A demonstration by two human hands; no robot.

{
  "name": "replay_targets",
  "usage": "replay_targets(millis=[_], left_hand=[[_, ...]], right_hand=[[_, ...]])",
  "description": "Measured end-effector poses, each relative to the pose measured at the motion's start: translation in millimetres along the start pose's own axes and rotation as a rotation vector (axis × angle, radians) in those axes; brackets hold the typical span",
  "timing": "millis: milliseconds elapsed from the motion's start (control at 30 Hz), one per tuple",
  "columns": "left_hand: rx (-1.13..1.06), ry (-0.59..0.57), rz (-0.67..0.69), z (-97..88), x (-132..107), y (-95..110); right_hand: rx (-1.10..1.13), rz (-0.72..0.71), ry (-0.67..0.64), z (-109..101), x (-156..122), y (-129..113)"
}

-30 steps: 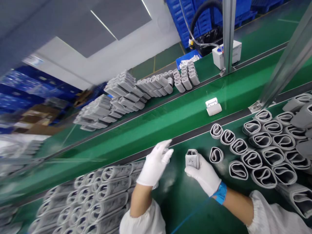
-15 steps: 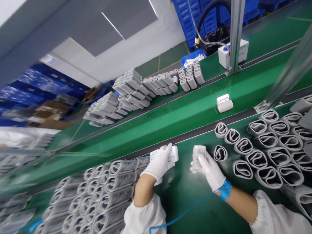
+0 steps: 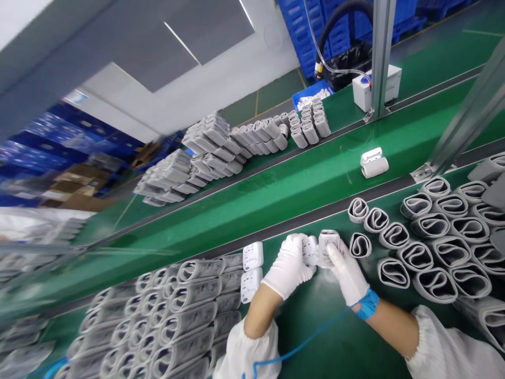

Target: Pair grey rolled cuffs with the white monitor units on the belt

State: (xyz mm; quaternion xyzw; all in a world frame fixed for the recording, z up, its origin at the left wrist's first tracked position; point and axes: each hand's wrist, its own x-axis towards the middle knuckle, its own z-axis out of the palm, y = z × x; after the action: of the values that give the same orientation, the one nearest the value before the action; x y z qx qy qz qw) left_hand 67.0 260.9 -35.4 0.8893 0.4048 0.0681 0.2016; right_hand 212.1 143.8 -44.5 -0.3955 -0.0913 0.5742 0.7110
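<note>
Gloved in white, my left hand point(image 3: 290, 266) is closed on a white plastic housing point(image 3: 310, 250) with small openings in its face. My right hand point(image 3: 347, 271), also gloved and with a blue wrist strap point(image 3: 366, 304), grips a rolled grey cuff point(image 3: 328, 245), thumb on its printed face. The housing and the cuff are side by side, edges touching or nearly so. Left of my left hand, two more white housings, an upper one point(image 3: 252, 256) and a lower one point(image 3: 251, 285), lie beside the stacked cuffs. My left fingertips are partly hidden behind the housing.
Stacked grey cuffs point(image 3: 193, 310) fill the left; standing rolled cuffs point(image 3: 450, 252) fill the right. Beyond the dark rail, a white housing joined to a cuff point(image 3: 374, 164) rides on the green belt point(image 3: 252, 192). A metal post point(image 3: 381, 58) and a blue wrist cord point(image 3: 307, 339) are nearby.
My left hand has moved right from beside the stacked cuffs with a white housing, meeting the cuff in my right hand. Two housings are now uncovered. The unit on the belt has shifted right.
</note>
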Motion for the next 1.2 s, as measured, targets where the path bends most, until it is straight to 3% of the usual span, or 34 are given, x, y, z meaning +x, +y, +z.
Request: replay_targets(millis=[167,367,500,633,800,1033,1200], left_hand=[[0.109,0.039,0.093,4.1,-3.8,3.1],[0.101,0.086,-0.008,8.3,-2.8,9.6],[-0.162,0.084,-0.045,10.0,-1.0,3.9],[-0.534,-0.009,-0.174,2.8,5.5,-3.9],[-1.025,-0.116,-0.306,-12.5,15.1,-14.4],[-1.135,0.146,-0.382,-15.4,21.4,-14.8],[-1.306,0.270,-0.439,-0.6,25.2,-9.7]], right_hand=[[0.148,0.094,0.022,-2.5,6.7,4.9],[0.109,0.106,0.053,-5.5,11.1,6.5],[0.117,0.056,0.050,-2.4,12.3,3.5],[0.093,0.048,0.121,-2.7,15.3,-0.9],[0.075,0.056,0.076,-8.5,16.7,-5.5],[0.137,0.031,-0.049,-15.8,10.7,-12.4],[0.100,0.044,0.003,-13.3,9.8,-15.1]])
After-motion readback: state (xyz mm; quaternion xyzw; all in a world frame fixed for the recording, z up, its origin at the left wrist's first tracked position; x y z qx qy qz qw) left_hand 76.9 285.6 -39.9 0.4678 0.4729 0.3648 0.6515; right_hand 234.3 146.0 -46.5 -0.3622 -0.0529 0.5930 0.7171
